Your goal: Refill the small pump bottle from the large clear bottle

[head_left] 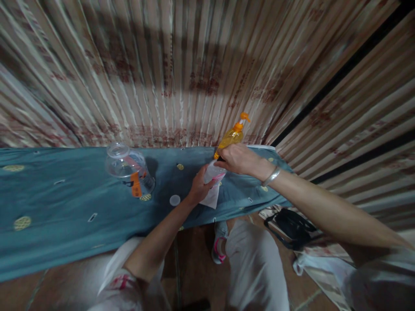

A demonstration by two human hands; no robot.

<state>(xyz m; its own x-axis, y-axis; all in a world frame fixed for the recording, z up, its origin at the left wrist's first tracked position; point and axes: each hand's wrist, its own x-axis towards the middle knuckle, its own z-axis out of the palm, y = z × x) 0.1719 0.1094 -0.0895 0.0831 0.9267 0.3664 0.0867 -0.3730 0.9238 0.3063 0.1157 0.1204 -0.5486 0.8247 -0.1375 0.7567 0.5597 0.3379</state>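
My left hand (200, 186) is wrapped around a translucent white container (214, 172) with pink marking, held tilted above the table. Over the container's mouth, my right hand (236, 158) is closed, with a small dark thing (220, 159) at its fingers whose kind I cannot make out. Just behind the right hand stands a pump bottle (231, 137) of yellow liquid with an orange pump top. A piece of white paper (210, 198) shows below the container. Left of my left hand, a round translucent lid (174, 200) lies flat on the cloth.
A large clear plastic jar (125, 166) with an orange label is on the teal patterned cloth (71, 190) to the left. A pleated curtain (155, 77) hangs right behind the table. On the floor at the right lies a black bag (290, 226).
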